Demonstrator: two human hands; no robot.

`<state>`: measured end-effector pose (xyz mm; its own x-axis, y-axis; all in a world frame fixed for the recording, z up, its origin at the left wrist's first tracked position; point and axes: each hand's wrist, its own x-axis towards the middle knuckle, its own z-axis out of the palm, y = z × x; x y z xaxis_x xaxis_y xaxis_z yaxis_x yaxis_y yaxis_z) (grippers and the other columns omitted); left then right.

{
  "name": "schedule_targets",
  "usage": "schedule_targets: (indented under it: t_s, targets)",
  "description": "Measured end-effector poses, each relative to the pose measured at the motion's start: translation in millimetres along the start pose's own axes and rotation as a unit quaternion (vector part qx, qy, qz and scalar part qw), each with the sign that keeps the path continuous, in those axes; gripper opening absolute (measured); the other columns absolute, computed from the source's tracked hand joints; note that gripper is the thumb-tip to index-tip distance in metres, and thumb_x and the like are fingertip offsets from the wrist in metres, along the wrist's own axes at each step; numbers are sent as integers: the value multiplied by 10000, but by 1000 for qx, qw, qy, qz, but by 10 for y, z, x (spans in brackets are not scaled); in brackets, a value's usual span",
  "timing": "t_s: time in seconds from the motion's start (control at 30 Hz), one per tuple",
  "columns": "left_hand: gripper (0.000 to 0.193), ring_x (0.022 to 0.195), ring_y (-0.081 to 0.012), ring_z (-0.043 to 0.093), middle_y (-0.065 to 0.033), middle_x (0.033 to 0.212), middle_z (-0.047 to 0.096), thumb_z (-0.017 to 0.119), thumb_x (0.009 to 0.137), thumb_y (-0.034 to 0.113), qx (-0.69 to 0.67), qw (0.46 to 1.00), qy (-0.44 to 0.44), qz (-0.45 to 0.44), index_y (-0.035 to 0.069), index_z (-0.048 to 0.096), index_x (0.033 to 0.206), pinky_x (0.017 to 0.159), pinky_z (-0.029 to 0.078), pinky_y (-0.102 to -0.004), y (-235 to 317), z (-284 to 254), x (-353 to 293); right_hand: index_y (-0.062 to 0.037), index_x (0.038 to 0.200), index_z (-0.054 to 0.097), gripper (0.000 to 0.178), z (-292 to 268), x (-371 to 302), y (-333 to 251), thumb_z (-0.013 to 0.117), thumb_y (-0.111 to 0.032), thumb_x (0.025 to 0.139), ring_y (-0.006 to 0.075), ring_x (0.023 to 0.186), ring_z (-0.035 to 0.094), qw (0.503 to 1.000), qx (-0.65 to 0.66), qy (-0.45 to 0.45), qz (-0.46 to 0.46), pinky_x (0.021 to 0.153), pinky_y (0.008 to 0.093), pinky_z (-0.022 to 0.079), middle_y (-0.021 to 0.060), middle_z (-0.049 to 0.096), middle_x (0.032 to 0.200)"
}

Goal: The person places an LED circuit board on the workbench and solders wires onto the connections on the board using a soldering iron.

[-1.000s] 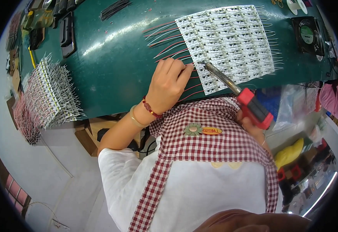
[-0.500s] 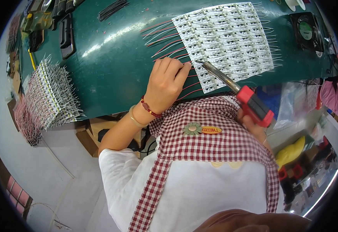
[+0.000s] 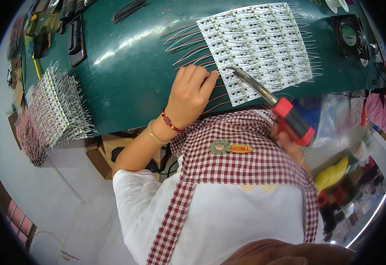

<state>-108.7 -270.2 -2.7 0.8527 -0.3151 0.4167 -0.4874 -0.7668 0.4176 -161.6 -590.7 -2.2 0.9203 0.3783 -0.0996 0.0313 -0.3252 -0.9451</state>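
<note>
A white circuit board panel [image 3: 263,48] lies on the green table, covered with small components and thin pale wires. Red and white wires stick out from its left edge. Beside that edge, my left hand [image 3: 188,90] is closed in a pinch on a thin red wire, its fingertips partly hidden behind the hand. My right hand [image 3: 288,143] grips a soldering iron [image 3: 293,121] by its red and black handle. The iron's tip is over the panel's left part, a little right of my left fingers; I cannot tell whether it touches.
A stack of wired boards [image 3: 60,106] stands at the table's left edge. Farther back are a black case [image 3: 76,42] and a bundle of dark wires [image 3: 130,11]. A black fan [image 3: 351,36] and a white spool [image 3: 336,5] sit at the right.
The soldering iron has shifted slightly to the right, its tip a bit farther from my left fingers. My left hand has stayed in place.
</note>
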Motion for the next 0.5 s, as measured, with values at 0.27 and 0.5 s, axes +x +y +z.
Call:
schedule_targets:
  t_s: [0.27,0.5]
  targets:
    - [271,699,-211,516,-42,774,533,647,687,-46,-1,1000,6,27,32,662,946,630,394,-336,40,-16,89,17,1153,481,659,-36,28,-354,596,-553,842,103,509,448,975,162,143,47,500,245,393,34,501,629]
    - [235,741,-241,531,-61,784,543,660,723,-52,49,999,-8,-18,47,659,935,658,406,-361,90,-76,11,18,1171,446,565,-734,341,-435,531,-475,908,121,447,433,885,191,392,-162,459,272,406,61,477,596]
